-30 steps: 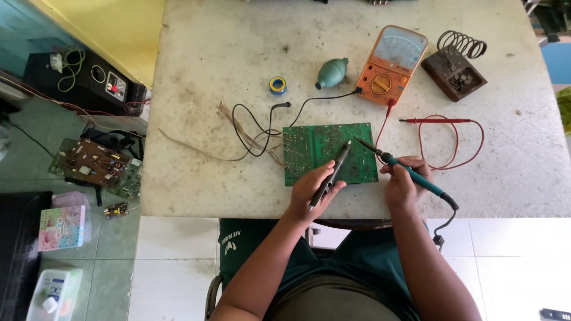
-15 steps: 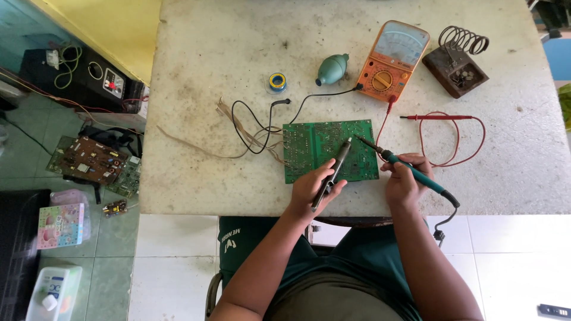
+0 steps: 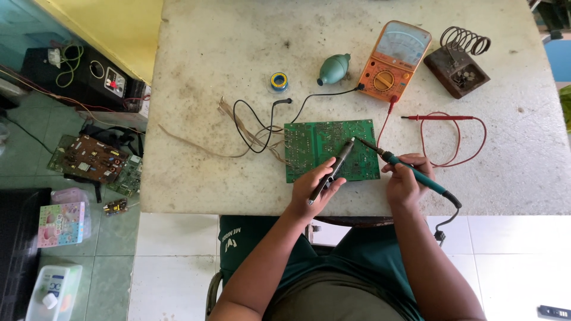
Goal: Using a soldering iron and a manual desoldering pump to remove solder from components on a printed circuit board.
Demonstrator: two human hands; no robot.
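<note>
Near the worktop's front edge lies the green circuit board, solder side up for access. The left hand grips a dark desoldering pump, the right hand a soldering iron; both tips meet over one joint.

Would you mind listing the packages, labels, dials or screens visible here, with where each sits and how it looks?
Multimeter: far side of the table, right of centre; orange case, pale meter window, round dial.
Pink box: floor at left; flat, pastel print.
White bottle: floor, lower left corner; blue label.
Black device: floor by the yellow wall; white panel with red button.
</note>
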